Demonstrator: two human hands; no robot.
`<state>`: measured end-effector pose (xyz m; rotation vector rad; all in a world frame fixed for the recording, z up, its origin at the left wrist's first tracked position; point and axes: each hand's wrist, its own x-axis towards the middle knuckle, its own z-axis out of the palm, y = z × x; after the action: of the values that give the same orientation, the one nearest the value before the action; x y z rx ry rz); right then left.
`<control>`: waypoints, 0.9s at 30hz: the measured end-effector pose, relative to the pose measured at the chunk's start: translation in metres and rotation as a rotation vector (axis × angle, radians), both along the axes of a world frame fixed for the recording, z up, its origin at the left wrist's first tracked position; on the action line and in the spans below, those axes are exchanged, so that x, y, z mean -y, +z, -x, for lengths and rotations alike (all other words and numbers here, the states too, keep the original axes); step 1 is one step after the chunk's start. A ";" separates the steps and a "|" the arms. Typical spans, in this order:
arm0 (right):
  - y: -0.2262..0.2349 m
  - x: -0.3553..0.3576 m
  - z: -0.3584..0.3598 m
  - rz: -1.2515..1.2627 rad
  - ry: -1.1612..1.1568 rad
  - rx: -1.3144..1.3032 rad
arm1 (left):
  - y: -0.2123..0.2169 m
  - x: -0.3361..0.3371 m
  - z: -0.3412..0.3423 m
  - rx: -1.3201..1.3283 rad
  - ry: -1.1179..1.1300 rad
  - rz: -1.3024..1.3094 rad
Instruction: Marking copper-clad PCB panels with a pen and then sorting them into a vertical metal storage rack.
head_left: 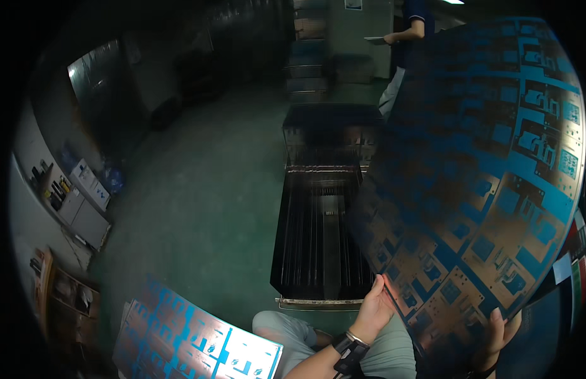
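Observation:
A large printed circuit board panel [470, 252], copper-coloured with blue patterns, stands tilted on the right side of the head view. My left hand [374, 311] is closed on its lower left edge, with the thumb along the rim. Lower right, my right hand [502, 335] grips the bottom edge, thumb against the patterned face and the other fingers partly hidden. Just left of the panel is a black slotted rack [318, 252] on the floor in front of my knees. Part of the rack is hidden by the panel.
More copper-and-blue panels [198, 335] lie at the lower left beside my leg. Behind the slotted rack stands another dark box-shaped rack [331, 129]. A person [410, 38] at the back holds a flat thing. Along the left wall are a cabinet [78, 208] and a wooden shelf [69, 287].

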<state>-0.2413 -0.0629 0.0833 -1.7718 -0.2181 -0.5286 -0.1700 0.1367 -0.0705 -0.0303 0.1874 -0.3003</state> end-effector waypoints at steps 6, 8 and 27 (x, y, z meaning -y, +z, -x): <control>0.026 -0.028 -0.011 -0.159 -0.033 0.042 | 0.011 -0.001 0.008 -0.089 0.053 0.033; 0.032 -0.043 -0.014 -0.209 -0.032 -0.012 | 0.004 -0.002 0.010 -0.122 0.049 0.006; -0.077 -0.159 -0.138 0.528 0.357 -0.373 | -0.191 -0.012 0.036 -0.534 0.100 -0.023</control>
<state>-0.1033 0.0963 0.0066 -2.2368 -0.4283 0.1382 -0.2059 0.1484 -0.2618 -0.0970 0.7168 -0.1853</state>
